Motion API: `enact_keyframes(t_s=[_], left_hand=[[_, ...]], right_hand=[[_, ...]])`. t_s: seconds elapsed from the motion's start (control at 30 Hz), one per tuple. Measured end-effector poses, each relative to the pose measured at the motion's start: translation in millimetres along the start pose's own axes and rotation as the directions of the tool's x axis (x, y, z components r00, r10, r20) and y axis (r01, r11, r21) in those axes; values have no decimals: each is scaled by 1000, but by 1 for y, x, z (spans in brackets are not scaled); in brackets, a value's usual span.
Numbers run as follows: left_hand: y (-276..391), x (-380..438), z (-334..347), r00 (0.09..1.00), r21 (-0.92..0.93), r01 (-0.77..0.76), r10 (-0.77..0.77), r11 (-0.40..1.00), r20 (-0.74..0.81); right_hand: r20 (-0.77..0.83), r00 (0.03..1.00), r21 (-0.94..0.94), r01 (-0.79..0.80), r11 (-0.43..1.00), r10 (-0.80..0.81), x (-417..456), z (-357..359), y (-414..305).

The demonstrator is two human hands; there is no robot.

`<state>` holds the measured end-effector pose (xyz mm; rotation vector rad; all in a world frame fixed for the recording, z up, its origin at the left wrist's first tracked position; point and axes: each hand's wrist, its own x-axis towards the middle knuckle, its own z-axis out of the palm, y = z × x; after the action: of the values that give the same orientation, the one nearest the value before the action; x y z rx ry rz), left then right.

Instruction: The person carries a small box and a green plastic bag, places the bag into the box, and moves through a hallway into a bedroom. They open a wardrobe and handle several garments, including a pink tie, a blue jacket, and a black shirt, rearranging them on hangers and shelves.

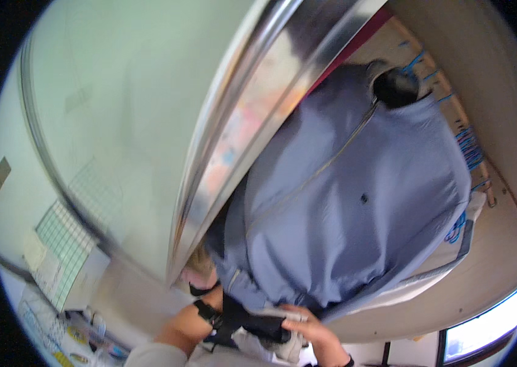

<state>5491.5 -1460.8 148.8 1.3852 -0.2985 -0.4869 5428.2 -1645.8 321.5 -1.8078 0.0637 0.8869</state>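
A grey-blue zip-front jacket (345, 197) hangs in front of me, its collar toward the upper right and its hem low in the view. Just below the hem, my right hand (309, 326) grips a bundle of black and beige cloth (265, 326); its thumb lies against the black part. My left hand (215, 297) reaches up beside the jacket's lower left edge. Most of its fingers are hidden by dark fabric, so its grip does not show. A black watch (208, 314) sits on the left wrist.
A metal-framed sliding door with a pale glossy panel (148, 137) stands to the left. Blue hangers (469, 147) hang from a wooden rod (446, 82) on the right. A wire grid (63, 247) and assorted small items (79, 335) are at lower left. A bright window (487, 328) is lower right.
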Motion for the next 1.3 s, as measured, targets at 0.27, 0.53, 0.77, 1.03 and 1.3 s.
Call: enact_keyframes(t_s=[0.27, 0.53, 0.77, 1.03, 1.3], left_hand=[[-7, -23, 4, 996, -573, 94, -69, 814, 64], [17, -50, -15, 971, -947, 158, 131, 279, 201], [13, -75, -34, 976, -979, 145, 145, 141, 165], [-22, -85, -50, 997, -993, 72, 17, 92, 73], [-34, -93, -58, 987, -988, 154, -58, 26, 152]], right_hand=[[-216, 975, 539, 168, 825, -57, 39, 1, -1], [-446, 893, 659, 375, 651, -64, 73, -26, 13], [-427, 901, 675, 375, 635, -77, 78, -30, 18], [-488, 871, 638, 401, 658, -58, 78, -32, 19], [-429, 899, 673, 386, 631, -92, 78, -33, 22]])
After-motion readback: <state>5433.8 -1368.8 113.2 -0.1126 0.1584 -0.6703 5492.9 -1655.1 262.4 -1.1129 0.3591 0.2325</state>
